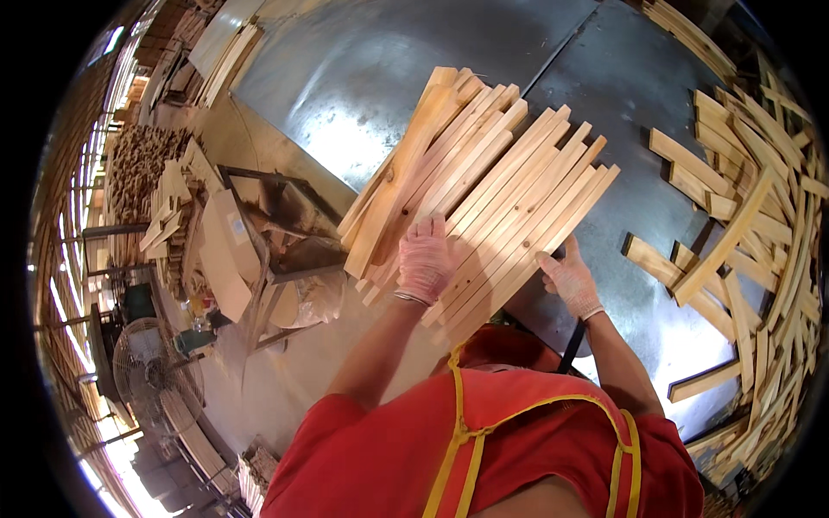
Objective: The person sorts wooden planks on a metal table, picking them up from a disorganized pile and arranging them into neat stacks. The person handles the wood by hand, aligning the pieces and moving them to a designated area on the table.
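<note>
Wooden slats (522, 207): side by side in a row, under the left hand and just left of the right hand, far ends uneven
Left hand (426, 263): gloved, on top of the slats, fingers close together; can't tell if it grips one
Right hand (572, 281): gloved, by the row's outer edge, thumb and finger apart
Feel: likely stiff and tough, one light, the bunch heavy
Good hold: both outer long sides, near the middle
Loose wood pieces (725, 235): right of the right hand

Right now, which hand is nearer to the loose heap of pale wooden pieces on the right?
Right: the gloved right hand is left of the heap; the gloved left hand is farther left, on pale wooden strips.
</note>
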### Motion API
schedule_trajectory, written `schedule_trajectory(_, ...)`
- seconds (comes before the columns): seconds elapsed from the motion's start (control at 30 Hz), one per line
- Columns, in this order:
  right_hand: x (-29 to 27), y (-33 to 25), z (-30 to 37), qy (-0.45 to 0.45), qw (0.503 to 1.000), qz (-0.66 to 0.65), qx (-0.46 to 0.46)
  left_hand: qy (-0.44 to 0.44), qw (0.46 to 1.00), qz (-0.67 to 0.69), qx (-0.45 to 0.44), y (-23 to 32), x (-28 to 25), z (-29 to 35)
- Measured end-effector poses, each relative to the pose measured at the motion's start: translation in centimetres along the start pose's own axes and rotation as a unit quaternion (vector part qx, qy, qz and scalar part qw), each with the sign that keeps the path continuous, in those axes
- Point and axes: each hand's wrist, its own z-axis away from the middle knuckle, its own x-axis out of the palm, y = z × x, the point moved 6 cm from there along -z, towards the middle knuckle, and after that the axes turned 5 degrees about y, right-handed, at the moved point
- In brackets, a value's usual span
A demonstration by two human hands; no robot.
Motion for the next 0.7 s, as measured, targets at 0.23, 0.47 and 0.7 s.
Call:
schedule_trajectory(0.23,-1.0,0.5,-0.8,-0.012,0.999,-0.041,0.033,-0.232,0.947,0.107,-0.196,2.1,0.3,-2.4)
schedule_trajectory(0.47,-6.3,-0.9,-1.1,0.063,0.971,0.211,-0.092,-0.257,0.927,0.186,-0.201,6.2,3.7,-2.5)
schedule_trajectory(0.7,-6.4,-2.4,-1.2,0.149,0.981,0.089,-0.088,-0.213,0.944,0.215,-0.128,8.7,3.3,-7.3)
